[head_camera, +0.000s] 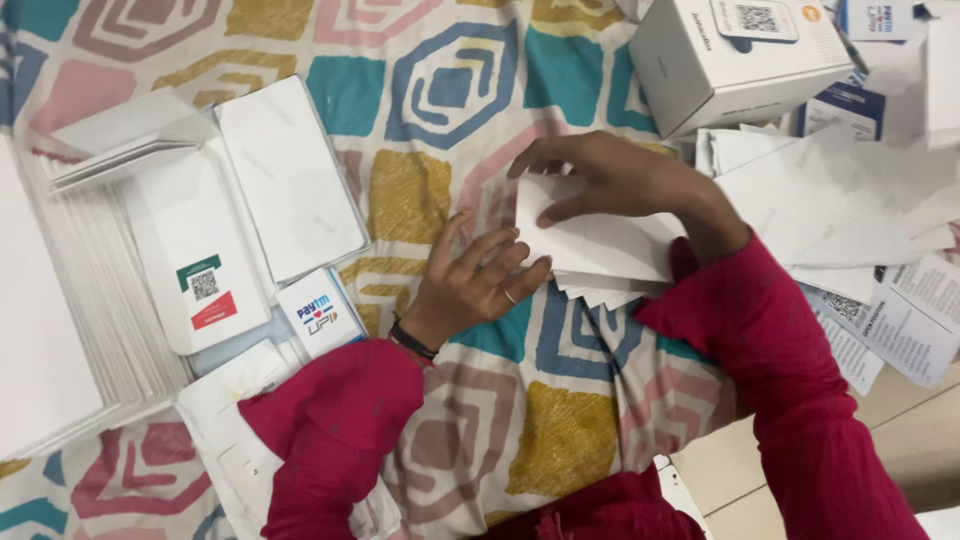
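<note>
Head view looks down on a patterned cloth (450, 90) spread wide under everything; at the left lies a row of white flat boxes (70, 270), with a white card (290, 175) and a smaller device with a code sticker (200, 270) beside them; far right sits a white carton (730, 55) over loose leaflets (860, 220); in the middle rests the stack of white paper sheets (600, 250). The right hand (610, 175) curls over the stack's far edge, pinching the top sheet; the left hand (475, 285) lies spread and empty, fingertips touching its left edge. Squaring the edges seems best done with light, even pressure from both sides.
</note>
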